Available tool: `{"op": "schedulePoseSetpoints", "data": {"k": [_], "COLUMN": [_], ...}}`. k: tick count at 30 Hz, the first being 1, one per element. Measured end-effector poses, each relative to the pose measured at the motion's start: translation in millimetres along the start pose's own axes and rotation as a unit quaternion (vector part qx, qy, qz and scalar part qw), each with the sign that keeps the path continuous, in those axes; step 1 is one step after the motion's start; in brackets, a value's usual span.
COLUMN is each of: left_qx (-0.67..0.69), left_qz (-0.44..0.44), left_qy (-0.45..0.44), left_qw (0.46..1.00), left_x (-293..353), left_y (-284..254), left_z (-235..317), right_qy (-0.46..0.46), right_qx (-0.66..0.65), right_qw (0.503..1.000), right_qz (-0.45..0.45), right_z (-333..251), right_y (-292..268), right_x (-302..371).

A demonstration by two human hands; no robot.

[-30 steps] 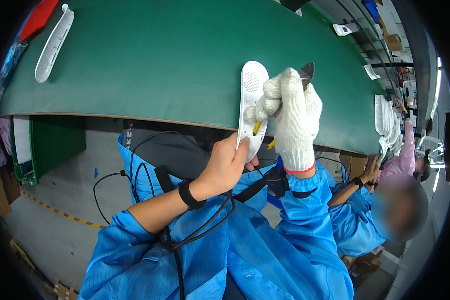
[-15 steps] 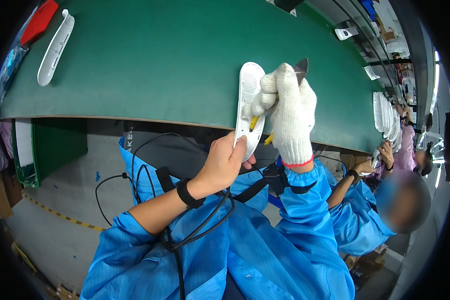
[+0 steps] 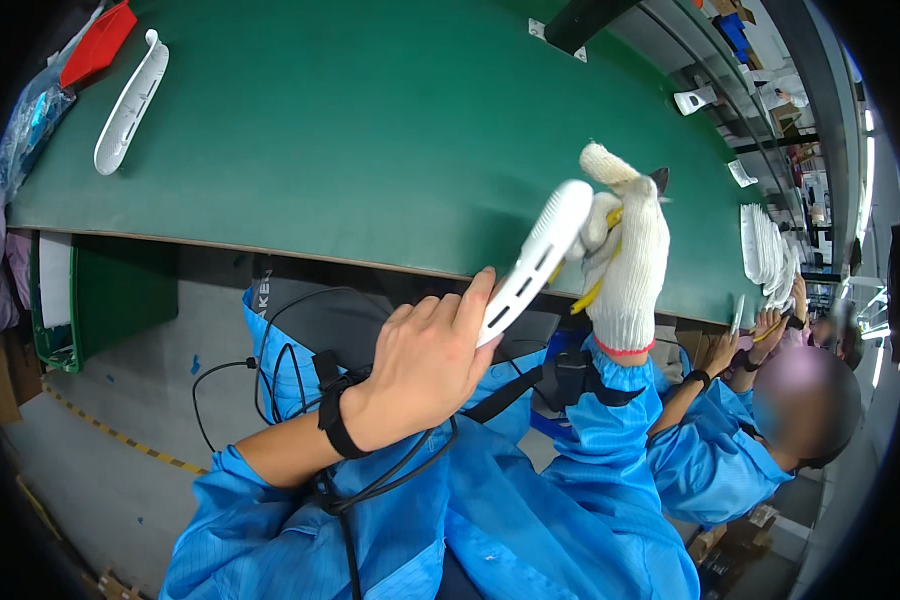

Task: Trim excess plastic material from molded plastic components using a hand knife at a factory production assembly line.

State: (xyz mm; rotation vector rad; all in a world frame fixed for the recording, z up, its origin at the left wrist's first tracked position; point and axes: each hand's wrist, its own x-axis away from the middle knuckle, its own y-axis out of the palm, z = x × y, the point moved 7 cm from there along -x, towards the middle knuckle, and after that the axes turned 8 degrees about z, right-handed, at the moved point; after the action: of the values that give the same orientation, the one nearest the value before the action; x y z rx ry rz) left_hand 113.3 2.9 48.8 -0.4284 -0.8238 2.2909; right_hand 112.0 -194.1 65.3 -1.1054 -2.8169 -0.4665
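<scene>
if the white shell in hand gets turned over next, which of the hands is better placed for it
Likely the left: the left hand already grips the white shell near its lower end, while the gloved right hand is occupied with a yellow-handled tool.

Green tabletop [image 3: 350, 130]: long white shell [image 3: 130, 108] lying near left end; dark post [image 3: 592, 20] footed at far side; white pieces [image 3: 760, 245] bunched right.
</scene>
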Motion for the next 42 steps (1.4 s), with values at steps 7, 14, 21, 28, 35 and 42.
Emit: {"op": "schedulePoseSetpoints", "data": {"k": [7,14,21,28,35,42], "left_qx": [-0.166,-0.178,-0.232,0.127,0.428,0.476], "left_qz": [0.003,-0.057,0.006,-0.099,-0.156,-0.145], "left_qy": [0.105,0.101,0.209,-0.031,-0.253,-0.264], "left_qw": [0.980,0.977,0.950,0.986,0.853,0.826], "left_x": [-9.5,-19.0,-21.1,-2.6,14.2,14.0], "left_y": [-11.8,-10.3,-23.8,-5.3,44.7,58.7], "left_z": [8.0,14.6,22.3,-11.5,-38.2,-40.0], "right_qy": [-0.079,-0.098,-0.086,-0.024,-0.048,-0.049], "right_qx": [0.130,0.051,-0.064,-0.070,-0.057,-0.022], "right_qw": [0.988,0.991,0.990,0.997,0.997,0.998], "right_qz": [0.024,0.074,0.092,0.031,-0.011,0.041], "right_z": [1.1,1.3,6.1,4.9,7.5,19.5], "right_y": [-10.9,-11.8,-22.1,2.0,18.8,21.3], "right_x": [8.7,17.3,18.1,14.5,12.1,6.7]}}
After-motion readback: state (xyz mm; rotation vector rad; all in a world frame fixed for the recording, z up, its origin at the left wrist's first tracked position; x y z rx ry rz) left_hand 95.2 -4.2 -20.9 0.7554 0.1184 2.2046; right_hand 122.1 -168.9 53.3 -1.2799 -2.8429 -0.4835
